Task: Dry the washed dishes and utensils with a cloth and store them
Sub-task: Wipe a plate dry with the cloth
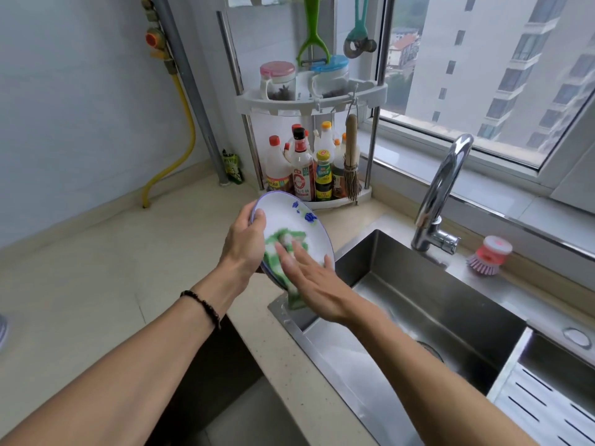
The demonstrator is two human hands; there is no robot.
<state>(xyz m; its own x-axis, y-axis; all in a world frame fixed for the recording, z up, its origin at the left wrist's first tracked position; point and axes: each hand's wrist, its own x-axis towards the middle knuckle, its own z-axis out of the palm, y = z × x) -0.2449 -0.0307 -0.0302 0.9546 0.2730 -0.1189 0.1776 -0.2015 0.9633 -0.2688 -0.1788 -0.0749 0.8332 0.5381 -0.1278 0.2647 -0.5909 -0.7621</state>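
Left hand (244, 239) grips tilted plate (291, 220) by its rim, above counter (96, 284) beside sink (418, 300), right hand (317, 284) with straight fingers presses green cloth (280, 252) on plate face, cloth blurred

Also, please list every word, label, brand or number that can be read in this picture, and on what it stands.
None can be read with certainty.
Sauce bottles on the corner rack: printed labels, too small and blurred.
Green packet by the pipe: print blurred.
Plate: blue flower pattern only, no text.
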